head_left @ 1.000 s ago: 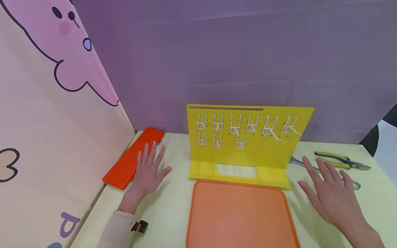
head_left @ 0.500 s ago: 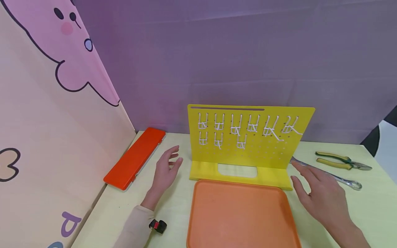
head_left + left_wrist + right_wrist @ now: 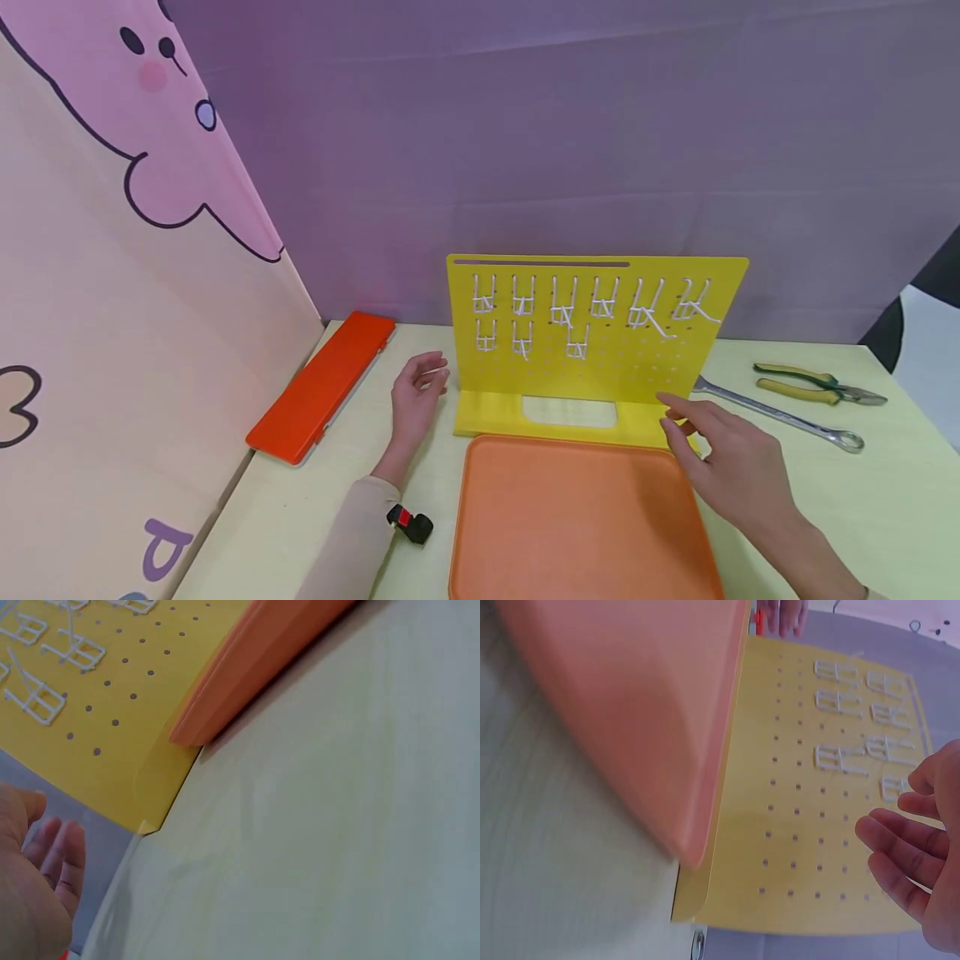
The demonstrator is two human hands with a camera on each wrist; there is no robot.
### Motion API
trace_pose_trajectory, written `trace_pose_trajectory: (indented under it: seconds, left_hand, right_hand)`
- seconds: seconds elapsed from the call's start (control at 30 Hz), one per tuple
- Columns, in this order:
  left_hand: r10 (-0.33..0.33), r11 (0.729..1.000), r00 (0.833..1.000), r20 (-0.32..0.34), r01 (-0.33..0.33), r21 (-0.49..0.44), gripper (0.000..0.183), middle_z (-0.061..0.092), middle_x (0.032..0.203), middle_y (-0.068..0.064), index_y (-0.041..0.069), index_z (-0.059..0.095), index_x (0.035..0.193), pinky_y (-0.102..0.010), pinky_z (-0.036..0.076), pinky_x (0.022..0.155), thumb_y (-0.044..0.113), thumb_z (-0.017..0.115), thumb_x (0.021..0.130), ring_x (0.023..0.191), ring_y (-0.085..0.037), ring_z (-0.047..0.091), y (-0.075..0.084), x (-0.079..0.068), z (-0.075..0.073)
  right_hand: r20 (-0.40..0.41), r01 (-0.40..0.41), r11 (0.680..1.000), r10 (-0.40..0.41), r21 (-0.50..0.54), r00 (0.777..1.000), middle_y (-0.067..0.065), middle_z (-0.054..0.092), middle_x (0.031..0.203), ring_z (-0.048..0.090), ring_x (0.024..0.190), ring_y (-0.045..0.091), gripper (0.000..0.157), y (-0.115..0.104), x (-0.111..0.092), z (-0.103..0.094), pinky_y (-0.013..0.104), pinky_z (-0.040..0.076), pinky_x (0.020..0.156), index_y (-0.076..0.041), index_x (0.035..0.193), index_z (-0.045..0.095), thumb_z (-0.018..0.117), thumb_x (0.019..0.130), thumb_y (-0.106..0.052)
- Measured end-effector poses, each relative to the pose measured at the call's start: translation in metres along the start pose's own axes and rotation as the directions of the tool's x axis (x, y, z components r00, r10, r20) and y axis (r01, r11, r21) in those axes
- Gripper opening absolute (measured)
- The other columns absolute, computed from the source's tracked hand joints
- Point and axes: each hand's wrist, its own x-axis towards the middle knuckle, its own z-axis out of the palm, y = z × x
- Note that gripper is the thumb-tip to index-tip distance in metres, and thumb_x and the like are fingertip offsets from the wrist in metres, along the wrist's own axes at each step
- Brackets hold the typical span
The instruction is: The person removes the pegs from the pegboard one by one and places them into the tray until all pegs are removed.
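Observation:
A yellow pegboard (image 3: pixel 570 375) stands upright on its base, with two rows of white wire hooks (image 3: pixel 562 312) on it. To its left, close by the board's edge, my left hand (image 3: pixel 417 398) holds nothing, its fingers loosely bent. My right hand (image 3: pixel 738 462) is at the board's lower right corner, over the corner of the orange tray (image 3: pixel 577 517). Its fingers are relaxed around bare air, as the right wrist view shows of the same hand (image 3: pixel 930 851). In the left wrist view the left hand (image 3: pixel 34 892) shows beside the board.
On the left lies a long red case (image 3: pixel 322 387) along the wall panel. A combination wrench (image 3: pixel 776 411) lies right of the board, partly behind it. Farther right are pliers (image 3: pixel 817 385) with yellow-green handles. A purple cloth (image 3: pixel 525 150) hangs behind the table.
My left hand has moved right, away from the red case toward the board, its spread fingers now bent. My right hand has moved left, away from over the wrench, toward the tray.

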Motion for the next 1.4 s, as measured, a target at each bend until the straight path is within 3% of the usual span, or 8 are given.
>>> trace_pose_trajectory:
  seconds: [0.2, 0.47, 0.7, 0.9, 1.1, 1.3, 1.4]
  left_hand:
    - [-0.022, 1.0, 1.0, -0.01, 0.023, 0.017, 0.027, 0.075, 0.127, -0.02, 0.0, 0.072, 0.13, -0.02, 0.062, 0.081, 0.001, 0.076, 0.104, 0.107, -0.028, 0.074, -0.007, 0.005, 0.011]
    - [-0.036, 0.993, 0.999, -0.041, 0.032, -0.11, 0.023, 0.078, 0.114, -0.021, -0.007, 0.072, 0.123, -0.022, 0.062, 0.075, -0.005, 0.077, 0.101, 0.088, -0.009, 0.072, -0.009, 0.004, 0.022]
    - [-0.063, 0.988, 0.997, -0.038, 0.057, -0.144, 0.022, 0.077, 0.1, -0.011, -0.009, 0.072, 0.118, -0.021, 0.062, 0.073, -0.005, 0.08, 0.099, 0.08, -0.009, 0.071, -0.011, 0.007, 0.028]
    - [-0.07, 0.985, 0.996, -0.051, 0.061, -0.159, 0.019, 0.076, 0.095, -0.006, -0.01, 0.072, 0.114, -0.021, 0.063, 0.075, -0.007, 0.081, 0.097, 0.079, -0.012, 0.071, -0.011, 0.009, 0.029]
    - [-0.072, 0.988, 0.997, -0.037, 0.066, -0.139, 0.018, 0.075, 0.094, -0.005, -0.009, 0.071, 0.115, -0.022, 0.064, 0.078, -0.006, 0.079, 0.099, 0.081, -0.012, 0.071, -0.011, 0.008, 0.027]
    - [-0.041, 0.993, 0.999, -0.036, 0.037, -0.109, 0.019, 0.076, 0.098, -0.011, -0.009, 0.072, 0.115, -0.02, 0.063, 0.078, -0.007, 0.08, 0.098, 0.082, -0.011, 0.07, -0.014, 0.008, 0.026]
    - [-0.024, 0.998, 0.998, -0.053, 0.022, -0.053, 0.018, 0.078, 0.102, -0.017, -0.006, 0.075, 0.114, -0.018, 0.061, 0.08, -0.004, 0.081, 0.098, 0.086, -0.012, 0.071, -0.016, 0.007, 0.026]
  right_hand:
    - [0.043, 0.021, 0.999, -0.023, 0.049, 0.999, -0.001, 0.082, 0.093, 0.073, 0.067, 0.015, 0.039, -0.015, 0.008, 0.013, 0.016, 0.046, 0.051, -0.012, 0.118, 0.084, 0.087, 0.08, -0.003]
    - [0.04, 0.047, 0.994, -0.051, 0.1, 0.998, -0.003, 0.08, 0.088, 0.071, 0.065, 0.011, 0.033, -0.028, 0.019, 0.023, 0.019, 0.051, 0.053, -0.01, 0.116, 0.085, 0.087, 0.084, -0.004]
    - [0.034, 0.021, 0.988, -0.027, 0.156, 0.999, -0.003, 0.08, 0.089, 0.071, 0.067, 0.009, 0.033, -0.037, 0.029, 0.031, 0.025, 0.059, 0.059, -0.009, 0.118, 0.085, 0.087, 0.086, -0.001]
    - [0.047, -0.038, 0.962, 0.026, 0.269, 0.999, -0.002, 0.08, 0.09, 0.07, 0.068, 0.007, 0.031, -0.049, 0.041, 0.041, 0.022, 0.06, 0.062, -0.008, 0.117, 0.085, 0.086, 0.088, 0.004]
    - [0.125, -0.176, 0.89, 0.136, 0.421, 0.983, -0.001, 0.078, 0.087, 0.065, 0.064, 0.004, 0.027, -0.067, 0.05, 0.053, 0.019, 0.056, 0.059, -0.007, 0.118, 0.084, 0.084, 0.094, 0.004]
    - [0.188, -0.3, 0.768, 0.234, 0.566, 0.954, 0.005, 0.079, 0.091, 0.073, 0.066, 0.017, 0.022, -0.081, 0.059, 0.065, 0.021, 0.057, 0.06, -0.007, 0.12, 0.084, 0.082, 0.098, -0.001]
    - [0.218, -0.347, 0.717, 0.27, 0.604, 0.938, 0.005, 0.078, 0.091, 0.073, 0.066, 0.015, 0.021, -0.086, 0.062, 0.069, 0.023, 0.055, 0.058, -0.008, 0.12, 0.084, 0.082, 0.099, -0.004]
